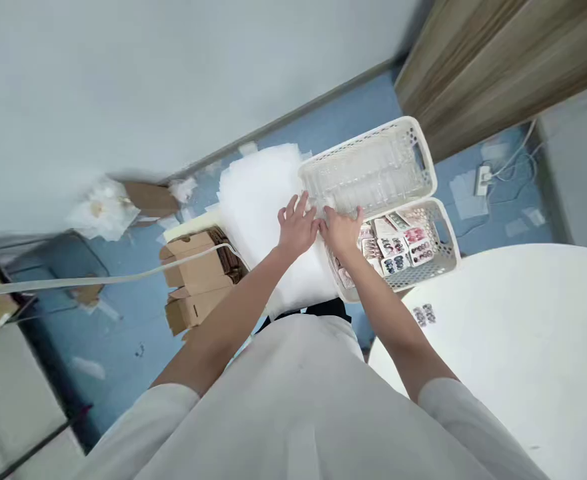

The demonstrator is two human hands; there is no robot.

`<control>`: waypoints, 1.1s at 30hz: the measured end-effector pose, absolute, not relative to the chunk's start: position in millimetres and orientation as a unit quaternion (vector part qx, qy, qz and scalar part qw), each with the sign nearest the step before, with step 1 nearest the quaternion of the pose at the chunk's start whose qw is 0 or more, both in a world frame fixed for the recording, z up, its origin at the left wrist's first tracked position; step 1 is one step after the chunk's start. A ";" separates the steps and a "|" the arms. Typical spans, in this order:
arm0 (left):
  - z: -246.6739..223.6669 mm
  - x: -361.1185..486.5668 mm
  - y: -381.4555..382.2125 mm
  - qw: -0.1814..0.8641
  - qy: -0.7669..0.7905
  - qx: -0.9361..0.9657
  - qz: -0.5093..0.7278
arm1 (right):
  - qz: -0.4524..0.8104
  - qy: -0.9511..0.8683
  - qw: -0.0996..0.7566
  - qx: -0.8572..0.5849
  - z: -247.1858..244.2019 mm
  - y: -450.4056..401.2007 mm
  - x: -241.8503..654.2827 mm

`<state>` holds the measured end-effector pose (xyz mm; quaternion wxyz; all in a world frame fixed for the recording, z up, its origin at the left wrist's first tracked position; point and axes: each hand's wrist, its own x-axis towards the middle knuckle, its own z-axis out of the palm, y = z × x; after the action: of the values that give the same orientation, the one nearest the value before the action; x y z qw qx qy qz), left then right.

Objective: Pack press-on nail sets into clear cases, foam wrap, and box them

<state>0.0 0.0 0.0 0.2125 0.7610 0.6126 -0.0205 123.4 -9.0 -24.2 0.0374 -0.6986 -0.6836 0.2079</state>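
Observation:
My left hand [296,230] rests over a thick stack of white sheets [258,193], its fingers spread. Close beside it, thumbs nearly touching, is my right hand [342,232], at the near edge of a white basket [429,167]. Its fingers are apart, some bent down and partly hidden. Inside that basket lie clear plastic trays [373,167]. Below my right wrist, a second white basket [451,250] holds several cards of press-on nails [393,247] in pink, red and dark colours.
Flattened brown cardboard boxes [201,283] lie left of the sheets, with a pale cable [123,280] crossing over them. A round white table [523,333] on the right bears two small nail cards [424,315]. A power strip [482,180] lies on the blue floor [128,333].

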 end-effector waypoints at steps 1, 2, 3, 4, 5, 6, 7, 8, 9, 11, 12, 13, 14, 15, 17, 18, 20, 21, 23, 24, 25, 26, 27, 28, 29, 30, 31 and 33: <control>-0.7 0.3 0.5 0.215 0.609 0.763 -0.019 | 0.212 -0.684 0.033 -0.697 -23.3 -9.0 124.3; -1.0 0.7 0.9 0.218 0.606 0.765 -0.014 | 0.216 -0.682 0.035 -0.698 -21.9 -9.2 125.5; -0.3 1.2 1.1 0.223 0.602 0.766 -0.006 | 0.220 -0.677 0.042 -0.701 -19.5 -9.8 126.8; 1.5 1.5 1.0 0.229 0.599 0.767 0.006 | 0.223 -0.670 0.056 -0.706 -15.9 -11.3 128.1; 4.5 1.4 0.3 0.235 0.595 0.768 0.019 | 0.226 -0.660 0.076 -0.713 -11.1 -13.8 129.2; 8.7 0.9 -1.2 0.243 0.591 0.769 0.037 | 0.228 -0.648 0.102 -0.720 -5.0 -17.5 130.1; 13.8 -0.3 -3.6 0.252 0.586 0.768 0.059 | 0.228 -0.635 0.133 -0.726 2.1 -22.7 130.7; 19.6 -2.2 -7.1 0.264 0.583 0.763 0.085 | 0.227 -0.620 0.167 -0.732 10.1 -29.4 131.0; 25.6 -4.9 -11.8 0.279 0.582 0.755 0.117 | 0.228 -0.604 0.202 -0.736 18.6 -37.6 130.8; 36.4 -12.2 -24.8 0.328 0.578 0.723 0.189 | 0.244 -0.567 0.282 -0.734 36.0 -58.4 129.5; 40.7 -16.4 -32.8 0.364 0.573 0.699 0.226 | 0.263 -0.544 0.326 -0.727 44.5 -70.7 128.3; 44.1 -20.9 -41.8 0.409 0.564 0.669 0.259 | 0.288 -0.517 0.370 -0.716 52.7 -84.0 126.9; 46.8 -25.1 -51.3 0.459 0.551 0.636 0.285 | 0.320 -0.488 0.409 -0.701 60.5 -98.1 125.2; 48.8 -29.0 -61.1 0.515 0.537 0.596 0.302 | 0.354 -0.456 0.442 -0.686 67.6 -112.9 123.5; 52.4 -34.7 -81.1 0.608 0.511 0.526 0.304 | 0.421 -0.399 0.482 -0.656 80.1 -143.8 120.2; 54.5 -36.1 -90.8 0.643 0.496 0.501 0.299 | 0.437 -0.372 0.502 -0.646 85.4 -159.7 118.8; 60.1 -35.7 -109.6 0.701 0.463 0.466 0.278 | 0.459 -0.328 0.531 -0.633 94.0 -192.5 117.0; 63.4 -33.8 -118.8 0.726 0.443 0.455 0.265 | 0.465 -0.310 0.540 -0.629 97.6 -209.1 116.6; 70.1 -27.2 -137.1 0.768 0.399 0.446 0.229 | 0.474 -0.286 0.548 -0.627 103.2 -241.7 116.9; 73.1 -22.9 -146.2 0.784 0.378 0.447 0.208 | 0.474 -0.277 0.548 -0.631 105.2 -257.2 117.4; 75.6 -18.2 -155.3 0.796 0.359 0.450 0.186 | 0.469 -0.266 0.550 -0.638 106.6 -271.8 118.2; 77.5 -13.2 -164.3 0.804 0.343 0.457 0.164 | 0.460 -0.250 0.553 -0.648 107.4 -285.3 119.1; 78.8 -8.2 -172.8 0.810 0.330 0.464 0.141 | 0.447 -0.226 0.560 -0.660 107.7 -297.7 120.3; 79.6 -3.2 -180.8 0.814 0.319 0.471 0.118 | 0.431 -0.198 0.572 -0.669 107.4 -309.1 121.7; 79.9 1.9 -188.0 0.816 0.312 0.477 0.098 | 0.414 -0.167 0.589 -0.674 106.8 -319.7 123.4; 79.9 7.2 -194.5 0.819 0.306 0.479 0.081 | 0.397 -0.136 0.609 -0.673 106.0 -329.9 125.4; 79.6 12.8 -200.2 0.822 0.301 0.479 0.067 | 0.381 -0.107 0.629 -0.669 105.1 -339.9 127.6; 78.5 25.3 -210.1 0.832 0.293 0.469 0.048 | 0.349 -0.060 0.664 -0.658 103.6 -360.5 132.5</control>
<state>25.3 -210.1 78.5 0.8315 0.4693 0.2933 0.0481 132.5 -360.5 103.6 0.6643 -0.6581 -0.0598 0.3494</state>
